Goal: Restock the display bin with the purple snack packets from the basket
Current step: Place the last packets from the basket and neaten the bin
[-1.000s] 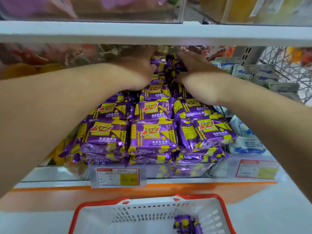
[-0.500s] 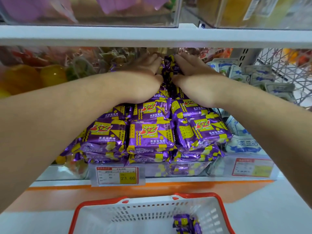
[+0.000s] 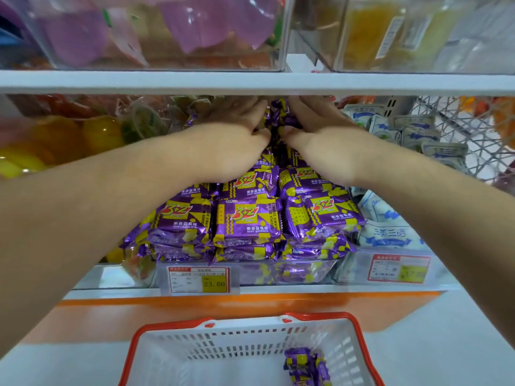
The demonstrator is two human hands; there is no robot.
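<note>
The purple snack packets (image 3: 248, 221) fill the display bin (image 3: 292, 271) in stacked rows, and a few lie in the basket (image 3: 170, 338) below. At the back of the pile the left hand (image 3: 237, 135) and right hand (image 3: 320, 132) lie flat, fingers straight, pressing packets between them. Judged from this, even inward pressure should square the back row without toppling the front stacks. The shelf edge (image 3: 250, 82) hides the fingertips and the bin's rear; the neighbouring bins are blurred

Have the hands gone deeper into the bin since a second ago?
Yes. Both the left hand and right hand reached farther back, fingertips now under the white shelf edge.
</note>
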